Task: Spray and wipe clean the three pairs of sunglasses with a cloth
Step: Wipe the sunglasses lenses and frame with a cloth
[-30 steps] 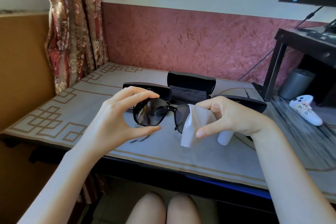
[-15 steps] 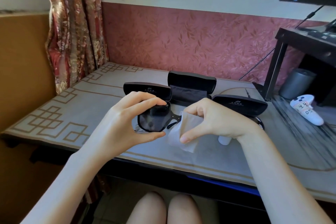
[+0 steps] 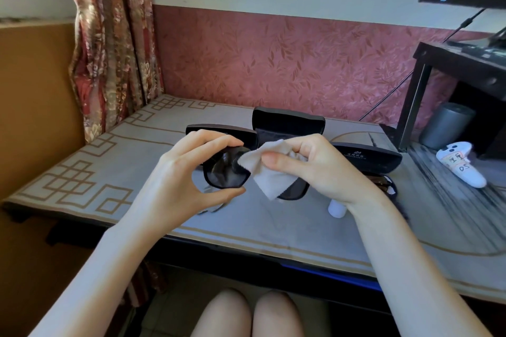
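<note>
Sunglasses (image 3: pixel 226 171) with a squared black frame and dark, glossy lenses were held above the middle of the table (image 3: pixel 109 172), just in front of three cases. The frame was pinched at its left lens by the left hand (image 3: pixel 178 180), fingers laid over the top rim and thumb set under the bottom rim. A pale, thin, matte cloth (image 3: pixel 269 176), softly creased, was gripped between the thumb and curled fingers of the right hand (image 3: pixel 315 167).

Since half a second earlier the pair had been lifted and turned squarer to the camera. The cloth had been drawn from the right lens across the bridge, so that its corner overlapped the inner edge of the left lens. Wiping of this pair was therefore judged to be under way and passing to the second lens.

Two closed, smooth black cases, the left case (image 3: pixel 250 136) and the right case (image 3: pixel 367 156), flanked an open case (image 3: pixel 289 123). A white bottle (image 3: pixel 337 209), presumably the spray, was partly hidden by the right wrist.
</note>
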